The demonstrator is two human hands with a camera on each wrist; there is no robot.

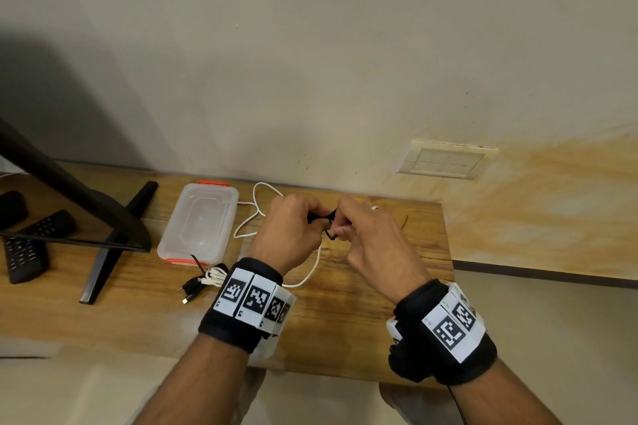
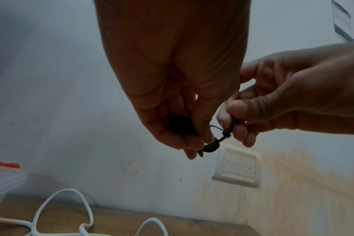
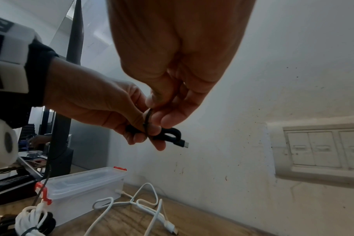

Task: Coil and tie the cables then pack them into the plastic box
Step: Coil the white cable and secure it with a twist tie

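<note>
Both hands are raised over the wooden table, meeting around a small coiled black cable with a USB plug sticking out. My left hand grips the coil. My right hand pinches a thin black tie looped round the coil. A loose white cable sprawls on the table under the hands. The clear plastic box with orange clips stands to the left. A tied white bundle and a black bundle lie at its near end.
A black monitor stand and two remotes occupy the table's left side. A wall switch plate is behind on the right. Another thin tie lies near the table's right edge.
</note>
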